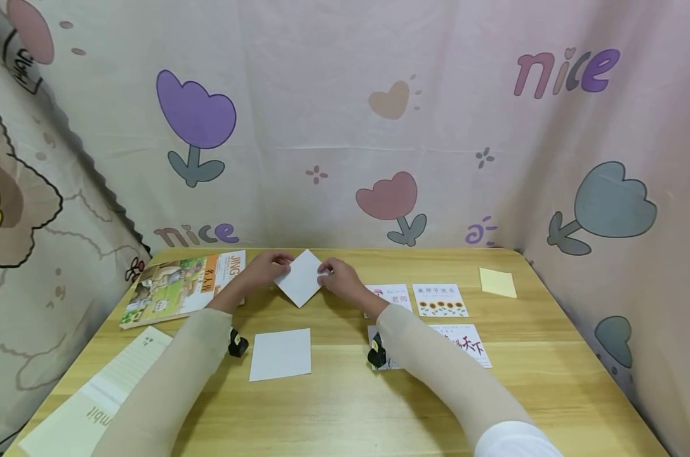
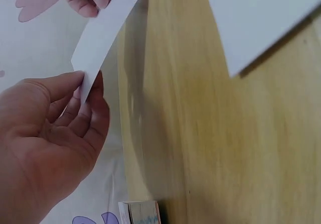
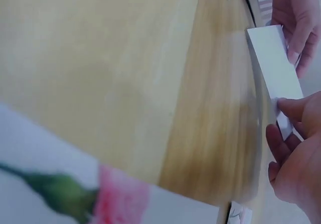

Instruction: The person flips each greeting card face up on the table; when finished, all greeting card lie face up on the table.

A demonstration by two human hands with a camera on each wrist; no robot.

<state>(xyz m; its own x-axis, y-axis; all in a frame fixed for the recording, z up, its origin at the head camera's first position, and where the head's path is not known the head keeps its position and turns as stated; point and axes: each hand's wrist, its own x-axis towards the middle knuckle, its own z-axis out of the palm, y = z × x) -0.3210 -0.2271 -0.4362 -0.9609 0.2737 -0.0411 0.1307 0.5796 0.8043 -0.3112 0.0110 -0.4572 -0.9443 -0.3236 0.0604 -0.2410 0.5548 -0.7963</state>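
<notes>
A white square card (image 1: 301,278) is held up near the table's back edge, turned so one corner points down. My left hand (image 1: 268,269) pinches its left corner between thumb and fingers. The opposite corner is pinched by my right hand (image 1: 340,279). In the left wrist view the card (image 2: 106,33) appears tilted, with thumb on one face and fingers behind. The right wrist view has the same card (image 3: 275,66) between both hands. Below it, nearer the front, a second white card (image 1: 280,355) lies flat on the table.
Several printed cards (image 1: 440,300) lie in rows at right, partly behind my right forearm. A yellow sticky note (image 1: 497,283) is farther right. At left are a colourful book (image 1: 176,285) and a pale notepad (image 1: 101,393) on the wooden table (image 1: 333,412). A patterned curtain (image 1: 299,127) hangs behind.
</notes>
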